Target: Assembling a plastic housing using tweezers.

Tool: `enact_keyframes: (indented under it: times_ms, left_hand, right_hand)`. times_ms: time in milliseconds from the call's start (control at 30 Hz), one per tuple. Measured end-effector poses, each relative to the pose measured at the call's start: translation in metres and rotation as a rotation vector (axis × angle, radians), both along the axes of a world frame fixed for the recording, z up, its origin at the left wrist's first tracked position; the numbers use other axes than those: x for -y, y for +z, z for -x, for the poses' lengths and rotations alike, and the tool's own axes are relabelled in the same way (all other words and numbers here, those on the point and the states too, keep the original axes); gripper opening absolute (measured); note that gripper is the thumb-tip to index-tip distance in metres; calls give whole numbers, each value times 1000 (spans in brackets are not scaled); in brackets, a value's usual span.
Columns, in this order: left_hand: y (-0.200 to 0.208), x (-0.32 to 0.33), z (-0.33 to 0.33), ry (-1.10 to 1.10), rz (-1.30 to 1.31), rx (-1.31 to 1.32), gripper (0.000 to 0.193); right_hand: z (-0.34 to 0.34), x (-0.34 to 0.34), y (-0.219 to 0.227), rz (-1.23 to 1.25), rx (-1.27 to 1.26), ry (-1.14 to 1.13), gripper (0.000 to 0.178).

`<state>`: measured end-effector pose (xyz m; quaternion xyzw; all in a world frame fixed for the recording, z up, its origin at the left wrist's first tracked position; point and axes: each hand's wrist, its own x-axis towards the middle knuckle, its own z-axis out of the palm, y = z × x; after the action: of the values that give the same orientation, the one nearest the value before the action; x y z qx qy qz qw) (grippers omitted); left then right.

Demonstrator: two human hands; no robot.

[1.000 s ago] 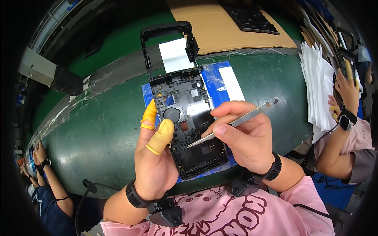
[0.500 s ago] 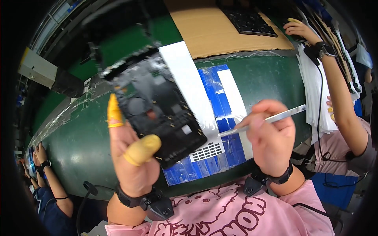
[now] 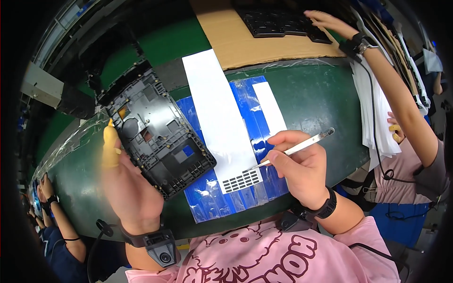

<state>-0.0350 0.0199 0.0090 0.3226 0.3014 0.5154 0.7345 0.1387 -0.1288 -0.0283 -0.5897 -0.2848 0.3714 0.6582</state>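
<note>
A black plastic device housing [image 3: 163, 137] is tilted in my left hand [image 3: 132, 188], which grips it along its left edge. That hand is blurred, with yellow finger cots on it, and most of its fingers are behind the housing. My right hand [image 3: 304, 174] pinches pale tweezers [image 3: 302, 146]. Their tip is at the top edge of a block of small black rectangular stickers [image 3: 241, 181], at the near end of a long white sheet [image 3: 214, 108]. The sheet lies over a blue, clear-taped pad [image 3: 226, 205].
A narrow white strip [image 3: 270, 106] lies on the pad. Beyond the green table [image 3: 316, 101], cardboard [image 3: 236, 47] carries black housings [image 3: 269, 21]. A co-worker's hand [image 3: 325, 21] reaches over them from the right, near stacked white sheets [image 3: 373, 108]. Another person's hand [image 3: 46, 186] is at far left.
My left hand has moved the housing left, uncovering more of the white sheet. My right hand has shifted left, bringing the tweezers' tip to the black stickers. The co-worker's hand has moved left over the housings.
</note>
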Motion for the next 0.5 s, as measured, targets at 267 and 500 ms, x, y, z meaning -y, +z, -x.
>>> enact_keyframes:
  times_ms: [267, 500]
  left_hand:
    - [-8, 10, -18, -121, 39, 23, 33]
    - [-3, 17, -26, -187, 48, 56, 34]
  right_hand:
    - [-3, 4, 1, 27, 9, -42, 20]
    - [-4, 3, -2, 12, 30, -51, 19]
